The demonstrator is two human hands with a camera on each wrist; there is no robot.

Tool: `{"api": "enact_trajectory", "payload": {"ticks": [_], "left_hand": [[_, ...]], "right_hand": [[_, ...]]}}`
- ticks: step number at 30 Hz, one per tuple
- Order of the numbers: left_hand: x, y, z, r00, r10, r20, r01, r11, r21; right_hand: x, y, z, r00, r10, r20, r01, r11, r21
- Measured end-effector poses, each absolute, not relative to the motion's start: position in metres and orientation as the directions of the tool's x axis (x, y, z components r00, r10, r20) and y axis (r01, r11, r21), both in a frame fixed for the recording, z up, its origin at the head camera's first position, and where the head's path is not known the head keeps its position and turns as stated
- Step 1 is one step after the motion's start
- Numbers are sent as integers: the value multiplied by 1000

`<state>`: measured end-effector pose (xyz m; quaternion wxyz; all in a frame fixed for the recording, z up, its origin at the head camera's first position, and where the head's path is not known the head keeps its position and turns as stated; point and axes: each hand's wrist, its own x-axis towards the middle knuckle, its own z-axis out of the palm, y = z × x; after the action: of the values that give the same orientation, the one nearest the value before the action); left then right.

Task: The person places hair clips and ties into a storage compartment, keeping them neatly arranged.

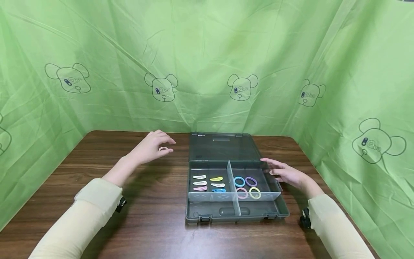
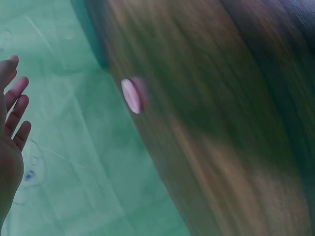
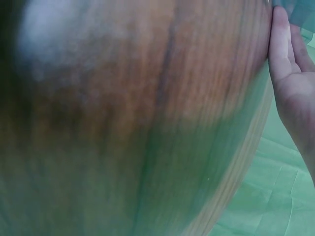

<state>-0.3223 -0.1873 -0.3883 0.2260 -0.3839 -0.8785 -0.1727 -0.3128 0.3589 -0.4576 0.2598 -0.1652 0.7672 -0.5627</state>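
Note:
An open grey translucent divided box (image 1: 194, 215) lies on the table. Its back left compartment holds several snap hair clips (image 1: 199, 188); blue, purple, pink and yellow hair ties (image 1: 251, 181) are at its back right compartment. To the left of the box, my left hand (image 1: 152, 146) hovers with loosely bent fingers around a small pale ring-shaped hair tie (image 1: 163, 148). In the left wrist view this pinkish piece (image 2: 132, 96) lies on the table, apart from the fingers (image 2: 16, 115). My right hand (image 1: 289, 175) rests against the box's right side, fingers extended.
The box's lid (image 1: 223, 147) lies folded back toward the far table edge. Clear dividers (image 1: 210, 196) split the box. A green curtain (image 1: 200, 54) with bear drawings surrounds the brown wooden table (image 1: 155, 216) behind and at both sides.

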Motion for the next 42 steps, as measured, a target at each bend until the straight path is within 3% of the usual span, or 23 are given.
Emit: {"api": "enact_trajectory", "payload": {"ticks": [11, 18, 42], "left_hand": [[-353, -220, -415, -718, 486, 499, 631, 756, 172], [-366, -226, -433, -783, 448, 432, 572, 791, 215], [-394, -223, -457, -892, 365, 266, 435, 852, 290]], "right_hand": [[-310, 359, -458, -810, -556, -188, 34, 275, -961], [-310, 359, -457, -808, -553, -203, 11, 330, -944], [-316, 369, -458, -776, -604, -184, -4, 297, -955]]}}
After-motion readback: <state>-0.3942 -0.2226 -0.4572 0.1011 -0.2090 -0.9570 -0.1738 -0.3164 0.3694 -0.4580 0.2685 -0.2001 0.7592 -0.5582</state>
